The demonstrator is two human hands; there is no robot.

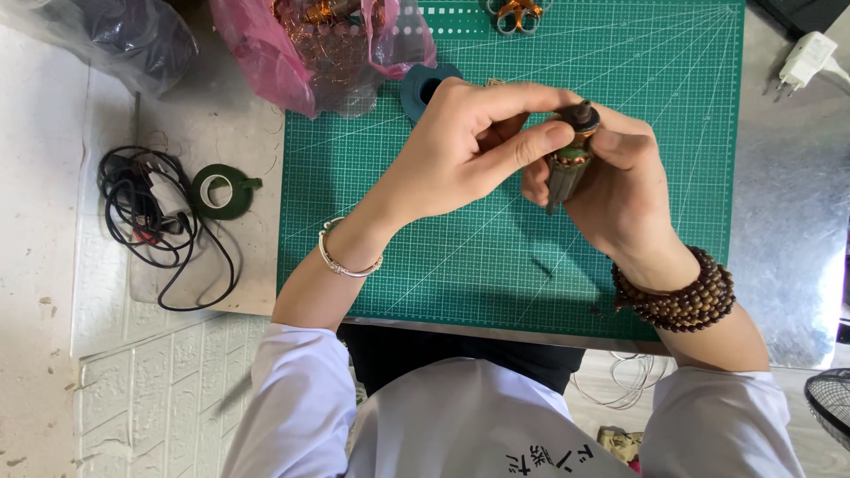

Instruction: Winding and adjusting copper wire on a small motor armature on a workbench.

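- Hands meet above the green cutting mat (620, 71), both closed around a small motor armature (567, 168) held well up off the counter (788, 221).
- Her or his left hand (460, 150) pinches the top of the piece, thumb and forefinger pressed together near the dark shaft end; it wears a thin silver bangle (345, 257) at the wrist.
- Right hand (620, 190) wraps the body from behind and below, fingers clamped on it; a string of brown wooden beads (682, 296) circles that wrist.
- Armature looks like a short grey-green slotted cylinder, tilted, with a coppery-orange band near the top and a dark stub of shaft above that. No wire shows in the slots from here, though the fingers hide much of it.
- Progress, as I judge it: the core seems bare or stripped, and a pink bag (301, 44) stuffed with tangled copper wire lies at the mat's far edge, so the unwinding may be largely done; whatever cleaning or rewinding is left has no visible start.
- Nearby: a dark teal ring (425, 84) just behind the left hand, orange-handled scissors (516, 13) at the top of the mat, a roll of green tape (220, 190) beside a coil of black cable (142, 212) off to the left, a white charger plug (807, 57) at the right.
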